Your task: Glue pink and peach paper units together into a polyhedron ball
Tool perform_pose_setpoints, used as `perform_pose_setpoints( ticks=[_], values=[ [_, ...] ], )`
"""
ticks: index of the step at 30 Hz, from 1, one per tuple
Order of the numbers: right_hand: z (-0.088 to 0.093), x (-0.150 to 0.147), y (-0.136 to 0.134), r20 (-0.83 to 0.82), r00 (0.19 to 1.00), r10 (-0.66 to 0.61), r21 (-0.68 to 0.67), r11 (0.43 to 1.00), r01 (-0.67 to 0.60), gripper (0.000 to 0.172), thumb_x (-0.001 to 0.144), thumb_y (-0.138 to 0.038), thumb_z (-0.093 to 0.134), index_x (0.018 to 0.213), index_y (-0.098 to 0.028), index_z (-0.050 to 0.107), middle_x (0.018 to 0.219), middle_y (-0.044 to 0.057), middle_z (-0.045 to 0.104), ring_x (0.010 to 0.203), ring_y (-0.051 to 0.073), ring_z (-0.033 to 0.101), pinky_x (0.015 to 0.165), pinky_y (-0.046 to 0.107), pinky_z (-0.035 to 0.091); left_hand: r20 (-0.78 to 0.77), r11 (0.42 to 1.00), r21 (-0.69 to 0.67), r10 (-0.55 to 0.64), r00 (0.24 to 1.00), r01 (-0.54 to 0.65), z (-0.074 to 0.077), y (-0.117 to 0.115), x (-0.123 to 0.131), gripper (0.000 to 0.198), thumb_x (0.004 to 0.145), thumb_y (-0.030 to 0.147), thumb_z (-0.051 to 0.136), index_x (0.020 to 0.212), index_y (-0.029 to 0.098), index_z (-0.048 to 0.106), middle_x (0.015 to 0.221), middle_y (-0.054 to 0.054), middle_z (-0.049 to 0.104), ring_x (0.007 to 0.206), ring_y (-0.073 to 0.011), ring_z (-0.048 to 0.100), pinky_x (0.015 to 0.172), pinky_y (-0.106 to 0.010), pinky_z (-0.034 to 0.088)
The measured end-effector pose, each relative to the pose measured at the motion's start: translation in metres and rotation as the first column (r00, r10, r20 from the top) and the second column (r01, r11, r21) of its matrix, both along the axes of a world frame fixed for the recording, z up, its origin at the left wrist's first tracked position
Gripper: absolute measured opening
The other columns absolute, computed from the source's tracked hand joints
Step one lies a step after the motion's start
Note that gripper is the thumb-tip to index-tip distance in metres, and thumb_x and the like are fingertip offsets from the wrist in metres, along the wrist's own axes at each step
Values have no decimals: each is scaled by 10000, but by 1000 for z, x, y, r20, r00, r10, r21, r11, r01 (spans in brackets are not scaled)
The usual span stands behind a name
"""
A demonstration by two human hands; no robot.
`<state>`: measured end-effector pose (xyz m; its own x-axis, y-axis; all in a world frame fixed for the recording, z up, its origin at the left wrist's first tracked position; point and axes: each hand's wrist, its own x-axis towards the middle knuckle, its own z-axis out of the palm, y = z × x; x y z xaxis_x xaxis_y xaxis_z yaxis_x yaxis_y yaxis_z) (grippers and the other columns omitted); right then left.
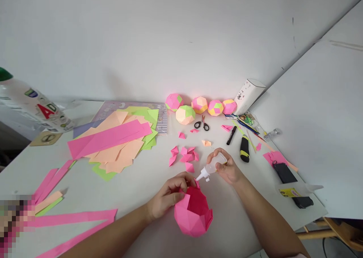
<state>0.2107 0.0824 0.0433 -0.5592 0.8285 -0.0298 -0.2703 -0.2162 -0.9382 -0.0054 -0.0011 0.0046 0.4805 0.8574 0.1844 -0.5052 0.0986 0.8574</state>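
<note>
My left hand [171, 193] grips the upper rim of a pink folded-paper ball [193, 220], which is open at the top and hollow inside. In my right hand [228, 167] is a small clear glue bottle [212, 165], tilted down to the left. Its white nozzle meets or nearly meets the ball's rim beside my left fingers; contact is hard to make out. Several small pink folded paper pieces [187, 157] lie just beyond the ball. A peach folded piece [207, 143] sits a little farther back.
Finished paper balls [185, 115] line the wall. Scissors [202, 125], a black pen [231, 135], a box cutter [244, 149] and a second glue bottle [297, 190] lie to the right. Coloured paper sheets [113, 137], pink strips [76, 217] and a tall bottle [36, 103] occupy the left.
</note>
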Motion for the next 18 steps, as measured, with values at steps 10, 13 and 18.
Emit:
perform_pose_setpoints(
  ticks=[10, 13, 18],
  values=[
    [-7, 0, 2, -77, 997, -11, -4, 1000, 11, 286, 711, -315, 768, 864, -219, 547, 828, 17, 667, 595, 105, 517, 510, 217, 325, -23, 1000, 4, 8, 1000, -8, -5, 0, 0, 179, 775, 235, 576, 650, 153, 477, 960, -85, 513, 975, -277, 525, 819, -411, 419],
    [-9, 0, 2, -93, 996, 14, -5, 1000, -14, 274, 723, -299, 761, 870, -218, 544, 850, 16, 669, 596, 94, 510, 523, 213, 336, -34, 1000, 14, 6, 999, -6, -6, -1, 0, 173, 779, 240, 574, 656, 153, 491, 973, -88, 513, 971, -280, 528, 821, -421, 419],
    [-7, 2, 2, -101, 992, 77, 13, 997, -76, 290, 725, -312, 757, 877, -209, 533, 836, 25, 667, 592, 102, 521, 507, 215, 332, -49, 1000, 12, 5, 999, -4, -6, -1, -1, 143, 793, 232, 559, 682, 156, 512, 990, -88, 517, 964, -279, 539, 810, -413, 421]
  ],
)
